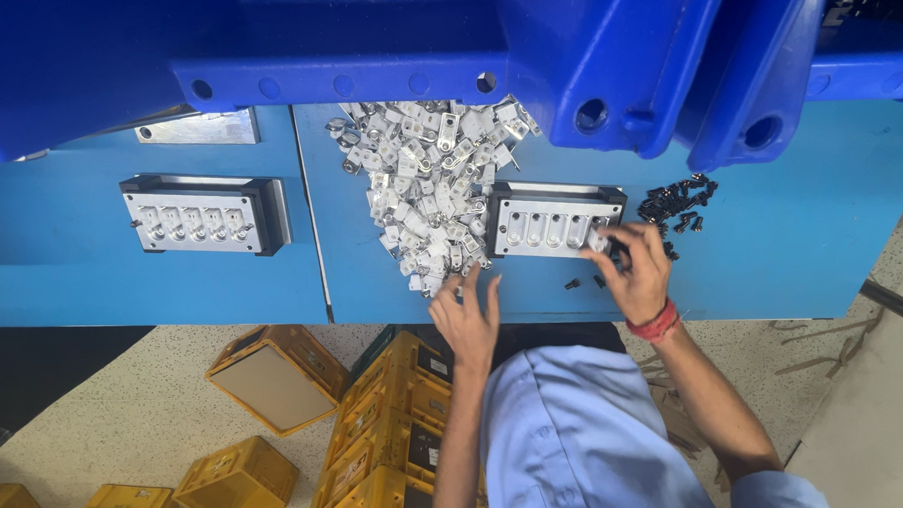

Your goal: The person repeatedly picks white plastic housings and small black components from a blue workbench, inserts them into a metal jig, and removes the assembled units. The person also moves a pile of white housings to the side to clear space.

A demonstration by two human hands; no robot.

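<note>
On the blue bench [771, 243], the right hand [637, 268] has its fingertips pinched at the right end of a metal jig [553, 220]; what they pinch is too small to tell. The left hand [467, 319] lies open, fingers spread, touching the edge of the heap of metal parts [424, 185]. Black screws [675, 201] lie just beside the jig

We see a bright blue worktable [751, 244] under darker blue plastic bins [604, 48], silvery-white metal parts [424, 185] in a heap, small black screws [675, 201], and two grey fixtures framed in black [555, 220]. Yellow crates [276, 375] sit on the speckled beige floor [126, 396]. The wristband [654, 324] is red, the shirt [588, 440] pale blue.
</note>
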